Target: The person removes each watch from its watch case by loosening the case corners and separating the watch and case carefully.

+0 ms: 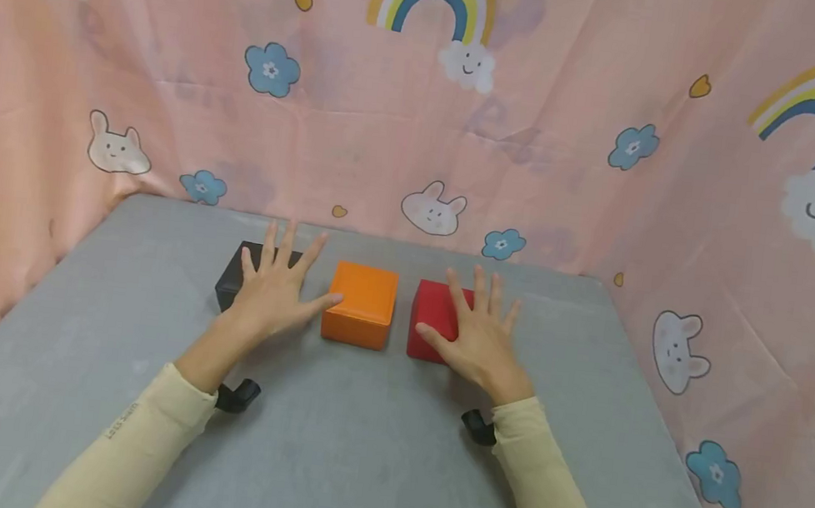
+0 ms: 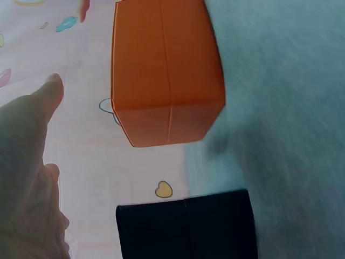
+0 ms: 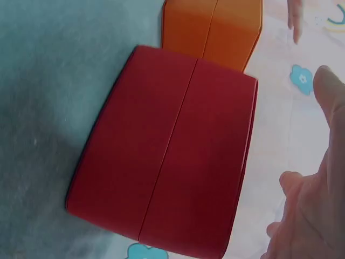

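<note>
"Left hand (image 1: 270, 293) and right hand (image 1: 480, 342): how do they stand?"

"Both spread wide, fingers straight and thumbs out, with no hold on anything."

"Put the dial's centre at the middle box. What lies round it, biggest first?"

"A pink printed curtain (image 1: 354, 130) rises at 12 o'clock and comes down the sides near 10 and 2. At its foot spreads the grey surface (image 1: 347, 448). Its back edge runs just beyond the boxes; its side edges slant outward toward 8 and 4, well apart from the row. Widest room is toward 6."

"And the arms?"

"Cream sleeves (image 1: 137, 441) reach in from 7 and 5. From the head camera, the Left hand covers part of the black box, its thumb crossing the near 9 o'clock side of the orange one. The right hand covers part of the red box. In each wrist view a gap shows between hand and boxes."

"Those containers, then?"

"Three in a row, narrow gaps between: orange box (image 1: 365, 295) at the centre, black box (image 1: 229, 280) at 9, red box (image 1: 432, 303) at 3. All look closed, seams showing, so I can't tell what's inside."

"Smallest?"

"Two black pieces (image 1: 238, 396) jutting from the cuffs, at 7 and 5."
</note>
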The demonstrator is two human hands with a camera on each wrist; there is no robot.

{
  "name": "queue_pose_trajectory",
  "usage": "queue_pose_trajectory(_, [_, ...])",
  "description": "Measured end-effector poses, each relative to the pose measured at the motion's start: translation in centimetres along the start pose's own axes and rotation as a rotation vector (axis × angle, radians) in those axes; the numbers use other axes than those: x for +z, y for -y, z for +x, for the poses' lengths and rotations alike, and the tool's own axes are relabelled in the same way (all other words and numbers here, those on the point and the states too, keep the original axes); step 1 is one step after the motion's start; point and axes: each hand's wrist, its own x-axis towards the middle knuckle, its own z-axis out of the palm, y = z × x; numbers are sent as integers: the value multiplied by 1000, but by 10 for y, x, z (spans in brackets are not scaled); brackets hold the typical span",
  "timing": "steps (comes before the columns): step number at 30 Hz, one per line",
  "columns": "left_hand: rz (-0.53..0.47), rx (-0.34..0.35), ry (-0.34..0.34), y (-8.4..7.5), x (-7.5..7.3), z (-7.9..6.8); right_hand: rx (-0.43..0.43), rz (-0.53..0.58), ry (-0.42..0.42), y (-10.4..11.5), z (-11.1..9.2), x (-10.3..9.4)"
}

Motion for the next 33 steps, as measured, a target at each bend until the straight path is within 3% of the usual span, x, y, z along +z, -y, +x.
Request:
queue_pose_trajectory(10, [-33, 46, 35, 14, -15, -5, -67, 11, -12, 8, 2, -1])
queue_pose_trajectory(16, [-47, 56, 63, 25, -15, -8, -81, -8, 34, 10, -1, 1])
queue_pose_trajectory(25, [-65, 101, 35, 42, -16, -20, -121, -12, 54, 19, -6, 3])
queue_pose_trajectory(33, [-86, 83, 77, 58, -28, -23, -176, 101, 38, 34, -9, 6])
